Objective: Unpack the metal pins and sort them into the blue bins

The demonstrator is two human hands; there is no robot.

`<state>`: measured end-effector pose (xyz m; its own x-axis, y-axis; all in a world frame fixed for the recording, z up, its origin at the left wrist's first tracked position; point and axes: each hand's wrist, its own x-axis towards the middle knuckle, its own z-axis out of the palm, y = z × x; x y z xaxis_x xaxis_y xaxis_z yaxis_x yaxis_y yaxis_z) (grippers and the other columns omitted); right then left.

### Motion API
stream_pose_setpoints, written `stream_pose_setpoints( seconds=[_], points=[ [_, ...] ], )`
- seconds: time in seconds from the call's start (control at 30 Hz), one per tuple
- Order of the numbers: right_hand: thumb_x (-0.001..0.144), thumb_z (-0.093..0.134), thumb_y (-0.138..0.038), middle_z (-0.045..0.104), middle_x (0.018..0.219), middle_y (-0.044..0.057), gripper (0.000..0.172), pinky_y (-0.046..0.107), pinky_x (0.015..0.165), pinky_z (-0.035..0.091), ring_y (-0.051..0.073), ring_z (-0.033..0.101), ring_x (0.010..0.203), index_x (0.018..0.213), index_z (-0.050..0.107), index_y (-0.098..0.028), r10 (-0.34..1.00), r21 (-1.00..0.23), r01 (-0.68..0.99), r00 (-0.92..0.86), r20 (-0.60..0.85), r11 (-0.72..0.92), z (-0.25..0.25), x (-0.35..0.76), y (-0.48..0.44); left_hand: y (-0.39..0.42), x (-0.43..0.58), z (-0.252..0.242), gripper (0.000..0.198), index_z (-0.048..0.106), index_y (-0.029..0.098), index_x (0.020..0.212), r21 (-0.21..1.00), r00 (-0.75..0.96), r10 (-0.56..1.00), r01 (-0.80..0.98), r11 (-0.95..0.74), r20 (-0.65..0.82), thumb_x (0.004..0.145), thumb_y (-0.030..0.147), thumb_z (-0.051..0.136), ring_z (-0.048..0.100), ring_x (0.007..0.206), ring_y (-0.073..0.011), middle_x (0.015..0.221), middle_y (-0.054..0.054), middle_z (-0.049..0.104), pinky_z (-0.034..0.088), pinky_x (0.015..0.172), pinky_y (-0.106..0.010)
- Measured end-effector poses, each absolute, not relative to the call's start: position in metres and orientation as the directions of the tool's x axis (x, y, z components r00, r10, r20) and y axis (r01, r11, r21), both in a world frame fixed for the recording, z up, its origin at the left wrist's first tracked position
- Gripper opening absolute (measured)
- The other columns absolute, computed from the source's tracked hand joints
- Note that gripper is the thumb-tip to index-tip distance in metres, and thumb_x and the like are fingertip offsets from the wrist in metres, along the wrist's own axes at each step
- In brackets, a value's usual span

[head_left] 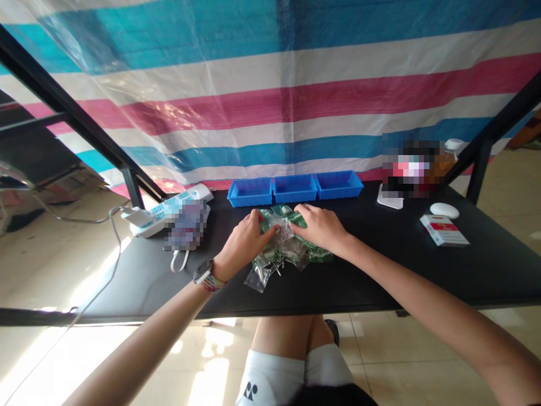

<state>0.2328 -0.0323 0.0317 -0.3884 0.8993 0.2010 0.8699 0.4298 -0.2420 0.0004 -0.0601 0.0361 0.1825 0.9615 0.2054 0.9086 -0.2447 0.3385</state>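
Observation:
A heap of green circuit boards (321, 254) and small clear plastic bags (258, 278) lies on the black table, with thin metal-looking pieces (276, 264) poking out at its front. My left hand (243, 242) rests on the heap's left side, thumb pointing inward and apart from the fingers. From the right, my right hand (320, 226) touches the heap, its thumb also spread from its fingers. One crinkled clear bag lies on top between the two thumbs. The far fingertips of both hands are partly hidden among the boards and bags.
Three joined blue bins (295, 189) stand behind the heap. At left are a white power strip (169, 210) with a cable and a blurred-out item (186, 225). At right lie a red-and-white box (443, 231) and a white oval object (445, 211). Black frame bars flank the table (359, 282).

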Motion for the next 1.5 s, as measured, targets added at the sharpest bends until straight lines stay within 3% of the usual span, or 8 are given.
stream_pose_setpoints(
  seconds=[0.13,0.23,0.37,0.53,0.8,1.07,1.37,1.5],
  points=[
    [0.103,0.061,-0.057,0.074,0.128,0.017,0.053,0.036,0.072,0.052,0.033,0.076,0.095,0.140,0.064,-0.019,0.901,-0.181,0.893,-0.372,0.224,0.413,0.033,0.239,-0.037,-0.077,-0.005,0.037,0.051,0.057,0.015,0.135,0.219,0.220,0.951,0.938,-0.267,0.217,0.106,0.057,0.055,0.073,0.094,-0.0311,0.117,-0.016,0.067,0.059,0.080,-0.041],
    [0.105,0.059,-0.055,0.071,0.132,0.019,0.057,0.037,0.079,0.054,0.034,0.073,0.106,0.149,0.060,-0.019,0.891,-0.188,0.887,-0.369,0.265,0.423,0.027,0.249,-0.038,-0.091,-0.020,0.033,0.062,0.054,0.023,0.151,0.153,0.310,0.917,0.923,-0.354,0.251,0.106,0.065,0.050,0.065,0.122,-0.0383,0.141,-0.019,0.059,0.060,0.095,-0.051],
    [0.107,0.057,-0.047,0.075,0.121,0.018,0.047,0.044,0.097,0.054,0.035,0.067,0.115,0.140,0.068,-0.016,0.858,-0.215,0.855,-0.390,0.336,0.472,0.014,0.264,-0.034,-0.099,-0.046,0.016,0.084,0.036,0.035,0.169,0.081,0.717,0.660,0.661,-0.746,0.223,0.098,0.076,0.056,0.034,0.156,-0.0456,0.175,-0.017,0.028,0.039,0.123,-0.066],
    [0.104,0.061,-0.038,0.076,0.119,0.016,0.033,0.050,0.105,0.056,0.035,0.067,0.116,0.125,0.076,-0.017,0.849,-0.347,0.795,-0.364,0.384,0.498,-0.006,0.273,-0.026,-0.090,-0.048,0.007,0.088,0.031,0.045,0.170,0.004,0.787,0.595,0.603,-0.798,0.162,0.095,0.080,0.058,0.020,0.162,-0.0507,0.182,-0.011,0.012,0.026,0.126,-0.074],
    [0.109,0.052,-0.047,0.049,0.168,0.015,0.056,0.055,0.129,0.039,0.033,0.046,0.157,0.158,0.055,-0.021,0.776,-0.535,0.569,-0.527,0.346,0.625,-0.022,0.272,-0.013,-0.074,-0.013,0.014,0.090,0.032,0.049,0.169,-0.088,0.845,0.508,0.526,-0.846,0.165,0.090,0.085,0.059,0.015,0.165,-0.0510,0.180,-0.007,0.024,0.011,0.129,-0.077],
    [0.113,0.040,-0.052,0.061,0.157,0.016,0.055,0.060,0.130,0.033,0.033,0.048,0.155,0.151,0.061,-0.018,0.611,-0.532,0.386,-0.711,0.348,0.753,-0.033,0.268,0.004,-0.076,0.014,0.006,0.082,0.048,0.039,0.163,-0.092,0.854,0.447,0.484,-0.870,0.268,0.093,0.081,0.058,0.033,0.159,-0.0441,0.174,-0.017,0.034,0.026,0.129,-0.067],
    [0.109,0.051,-0.050,0.067,0.145,0.019,0.051,0.056,0.120,0.047,0.033,0.061,0.138,0.144,0.064,-0.016,0.614,-0.531,0.371,-0.675,0.410,0.762,-0.027,0.264,-0.013,-0.079,0.044,0.002,0.078,0.056,0.032,0.155,-0.186,0.836,0.423,0.505,-0.843,0.350,0.094,0.079,0.060,0.040,0.154,-0.0443,0.169,-0.019,0.042,0.031,0.126,-0.066],
    [0.110,0.047,-0.055,0.068,0.146,0.018,0.051,0.057,0.123,0.044,0.033,0.059,0.141,0.139,0.068,-0.018,0.598,-0.512,0.349,-0.643,0.479,0.785,-0.021,0.269,-0.006,-0.080,0.051,0.004,0.083,0.057,0.026,0.155,-0.096,0.792,0.459,0.535,-0.839,0.404,0.095,0.083,0.053,0.043,0.151,-0.0434,0.165,-0.020,0.047,0.029,0.127,-0.066]
  ],
)
